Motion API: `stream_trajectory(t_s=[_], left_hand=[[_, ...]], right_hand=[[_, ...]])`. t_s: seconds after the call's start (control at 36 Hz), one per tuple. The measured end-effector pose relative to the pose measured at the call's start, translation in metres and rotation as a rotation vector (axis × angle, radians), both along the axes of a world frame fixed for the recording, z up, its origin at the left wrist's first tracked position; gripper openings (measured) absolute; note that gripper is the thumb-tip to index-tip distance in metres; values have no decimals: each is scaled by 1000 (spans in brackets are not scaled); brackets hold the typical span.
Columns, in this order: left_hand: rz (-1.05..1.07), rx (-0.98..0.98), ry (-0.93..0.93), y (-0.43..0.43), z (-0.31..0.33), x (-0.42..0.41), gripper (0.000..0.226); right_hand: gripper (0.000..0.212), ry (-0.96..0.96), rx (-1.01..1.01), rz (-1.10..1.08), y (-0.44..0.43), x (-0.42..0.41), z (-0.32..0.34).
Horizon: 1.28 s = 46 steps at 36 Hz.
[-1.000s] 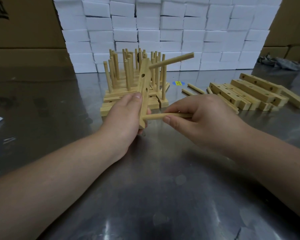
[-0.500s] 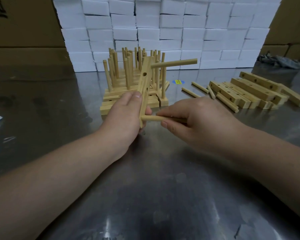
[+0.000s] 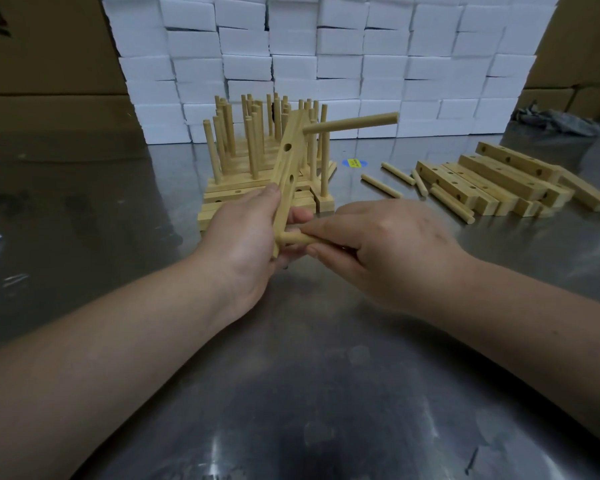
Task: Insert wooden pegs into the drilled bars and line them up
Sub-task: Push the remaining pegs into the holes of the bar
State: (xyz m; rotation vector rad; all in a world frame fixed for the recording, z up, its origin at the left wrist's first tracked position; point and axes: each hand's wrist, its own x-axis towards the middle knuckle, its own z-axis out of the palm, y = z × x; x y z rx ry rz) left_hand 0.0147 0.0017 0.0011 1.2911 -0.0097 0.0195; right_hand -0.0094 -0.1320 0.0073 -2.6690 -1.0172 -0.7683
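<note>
Head view, single entry. Item: pale drilled wooden bar (image 3: 288,174), tilted on end above grey steel worktop (image 3: 291,375), gripped at its lower half by left hand (image 3: 243,233), thumb on the near face. Item: short round wooden peg (image 3: 298,239), pinched by right hand (image 3: 385,247), tip seated in the bar's lowest hole. Item: long upper peg (image 3: 350,123), already fitted, jutting right; two middle holes empty. Stock: finished pegged bars (image 3: 257,161) directly behind; loose pegs (image 3: 381,180) and unfilled drilled bars (image 3: 499,174) to the right. Hazards, judged: a peg driven off-axis may bind or split the hole; the bar, held only low, may twist under the push. Change from earlier frames: less peg shows between hand and bar, right hand nearer the bar, upper peg more level.
</note>
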Motion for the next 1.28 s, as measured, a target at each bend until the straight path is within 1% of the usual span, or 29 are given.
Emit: stream_trajectory(t_s=[0.11, 0.17, 0.25, 0.36, 0.44, 0.56, 0.61, 0.69, 0.78, 0.86, 1.03, 1.14, 1.28], left_hand=[[36, 17, -15, -1, 0, 1, 25], [49, 49, -29, -1, -1, 2, 24], [65, 81, -63, -3, -2, 1, 26], [65, 94, -97, -2, -3, 1, 30], [58, 97, -132, -3, -2, 1, 28], [42, 114, -157, -2, -2, 0, 27], [38, 139, -178, -2, -2, -1, 28], [32, 160, -219, -2, 0, -3, 29], [24, 155, -227, -3, 1, -4, 29], [21, 152, -232, -4, 1, -4, 28], [12, 145, -233, -4, 0, -3, 27], [-1, 170, -253, -3, -1, -3, 26], [-10, 168, -255, -2, -2, -1, 26]], right_hand=[[29, 89, -44, -45, 1, 2, 0], [32, 96, -47, -54, 2, 3, -1], [36, 94, 14, -56, 1, 3, -4], [32, 139, 69, -62, 3, 3, -6], [28, 314, 261, -32, 4, 2, -5], [26, 412, 346, -45, 5, 3, -6], [22, 510, 444, -19, 5, 2, -6], [36, 633, 621, -8, 5, 3, -6], [35, 700, 698, -24, 5, 3, -5], [32, 772, 756, 6, 6, 2, -3], [29, 860, 813, 4, 5, 4, -4], [32, 933, 850, -21, 4, 7, -5], [33, 925, 842, -38, 5, 9, -7]])
